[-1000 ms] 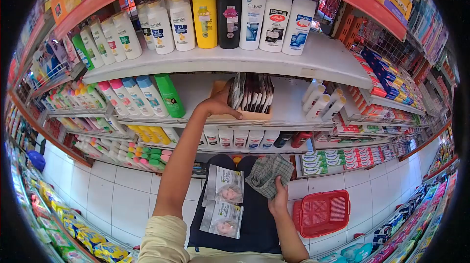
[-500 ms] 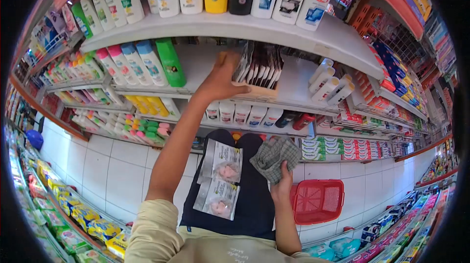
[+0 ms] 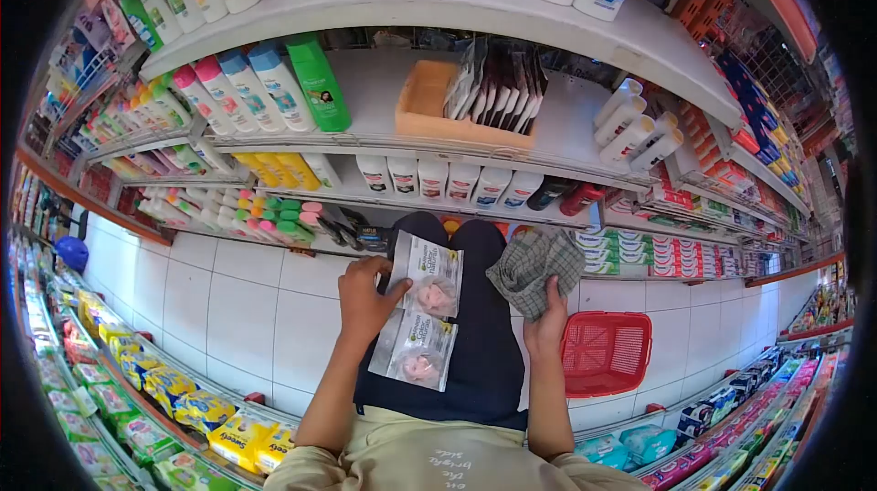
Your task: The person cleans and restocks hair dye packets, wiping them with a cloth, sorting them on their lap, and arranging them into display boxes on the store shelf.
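On the shelf at the left, a green shampoo bottle (image 3: 318, 84) stands at the end of a row. Below it, a bit to the right, is the left hand (image 3: 365, 297). Its thumb and pointer finger are a little apart. The thumb tip is at the left edge of the upper Garnier packet (image 3: 433, 279), but I cannot tell if the fingers have hold of it. The lower Garnier packet (image 3: 415, 349) is just below the thumb. Both packets lie on the dark blue trousers (image 3: 489, 336). Up on the shelf, an orange box (image 3: 448, 127) has dark packets (image 3: 502, 84) standing in its right part. Next, a grey checked cloth (image 3: 534, 267) is held by the right hand (image 3: 546, 322), thumb in front and the other fingers mostly hidden. Furthest right, a red basket (image 3: 607, 354) sits on the white floor (image 3: 676, 336).
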